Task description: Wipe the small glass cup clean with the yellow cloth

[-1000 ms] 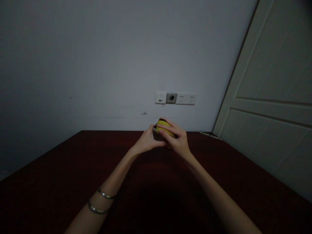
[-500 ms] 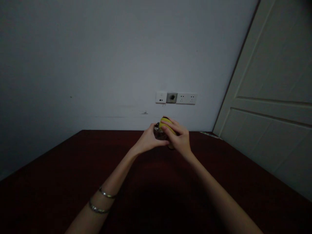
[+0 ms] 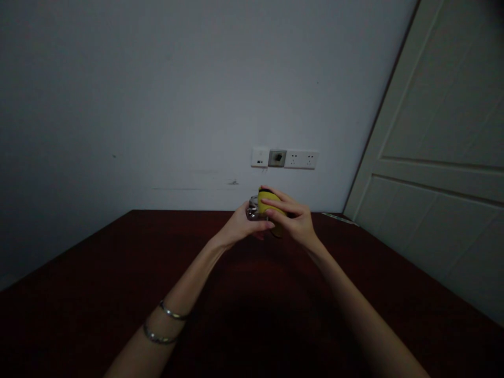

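Over the far part of the table, both of my hands meet around two things held against each other. My left hand (image 3: 241, 224) is closed around a small clear, shiny glass-like piece (image 3: 252, 209), its thumb reaching under toward the right. My right hand (image 3: 297, 218) grips a rounded yellow object with a dark edge (image 3: 266, 198), fingers over its near side and top. The yellow object presses close to the right side of the clear piece. The fingers cover much of both, and the dim light hides their exact kind.
The dark red table (image 3: 157, 262) runs up to a pale wall (image 3: 177, 105). Socket plates (image 3: 301, 159) sit on the wall just behind my hands. A white panelled door (image 3: 441, 173) slants along the right side. A thin flat strip (image 3: 339, 218) lies at the table's far right corner.
The yellow object has turned and shows more of its face, with the dark edge now on top. My right hand has shifted slightly right; the clear piece has tilted in my left hand.
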`<action>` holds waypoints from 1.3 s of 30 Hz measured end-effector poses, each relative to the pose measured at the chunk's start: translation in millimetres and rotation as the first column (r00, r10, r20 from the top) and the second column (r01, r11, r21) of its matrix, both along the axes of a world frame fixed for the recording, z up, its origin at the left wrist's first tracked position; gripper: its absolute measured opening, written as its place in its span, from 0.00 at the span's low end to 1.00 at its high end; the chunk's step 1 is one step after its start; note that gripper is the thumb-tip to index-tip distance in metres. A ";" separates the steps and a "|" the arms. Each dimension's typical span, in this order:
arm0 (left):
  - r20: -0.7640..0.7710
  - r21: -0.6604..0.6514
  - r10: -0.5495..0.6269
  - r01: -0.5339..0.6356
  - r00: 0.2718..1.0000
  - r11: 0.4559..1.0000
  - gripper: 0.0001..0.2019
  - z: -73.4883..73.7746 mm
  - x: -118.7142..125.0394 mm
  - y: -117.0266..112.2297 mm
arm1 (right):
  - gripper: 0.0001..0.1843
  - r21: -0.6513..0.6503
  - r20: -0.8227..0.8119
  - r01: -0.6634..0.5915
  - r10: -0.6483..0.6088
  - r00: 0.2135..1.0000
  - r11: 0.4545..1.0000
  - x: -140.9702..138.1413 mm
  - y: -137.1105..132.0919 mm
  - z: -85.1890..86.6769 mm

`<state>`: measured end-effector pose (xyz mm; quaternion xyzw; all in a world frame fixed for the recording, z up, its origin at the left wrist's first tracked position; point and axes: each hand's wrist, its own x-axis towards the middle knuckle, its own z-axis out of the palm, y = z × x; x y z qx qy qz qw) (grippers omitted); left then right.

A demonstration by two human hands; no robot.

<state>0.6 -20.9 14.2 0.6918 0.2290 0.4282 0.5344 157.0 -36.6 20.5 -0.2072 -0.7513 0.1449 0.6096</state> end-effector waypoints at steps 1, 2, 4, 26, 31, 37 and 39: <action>-0.003 0.004 0.017 -0.017 1.000 1.000 0.31 0.3 0.2 0.1 | 0.12 -0.016 -0.038 0.027 -0.027 0.999 1.000 -1.0 0.8 -0.7; -0.005 0.006 0.036 -0.036 0.999 0.999 0.32 0.4 0.5 0.4 | 0.12 -0.032 -0.078 0.050 -0.052 0.996 0.998 -1.8 1.7 -1.5; -0.002 0.001 0.064 -0.064 0.998 0.998 0.34 -0.1 1.0 1.4 | 0.12 -0.052 -0.125 0.071 -0.077 0.989 0.996 -2.2 3.2 -2.5; 0.015 -0.003 0.011 -0.011 1.000 1.000 0.31 -3.1 -2.7 4.8 | 0.23 -0.209 -0.030 -0.147 0.144 0.989 0.967 9.7 6.9 0.0; 0.005 -0.045 -0.044 0.045 0.999 0.998 0.30 -3.3 -5.4 5.1 | 0.40 -0.077 0.208 -0.043 0.058 0.976 0.996 7.9 -1.5 -1.8; -0.026 -0.043 -0.082 0.081 0.996 0.996 0.30 -4.3 -6.7 6.4 | 0.41 0.097 0.191 0.103 -0.120 0.974 0.990 -5.5 -2.6 -8.0; -0.036 -0.033 -0.107 0.106 0.994 0.994 0.31 -5.7 -8.7 8.8 | 0.41 0.107 0.180 0.112 -0.130 0.975 0.988 -5.4 -0.7 -9.9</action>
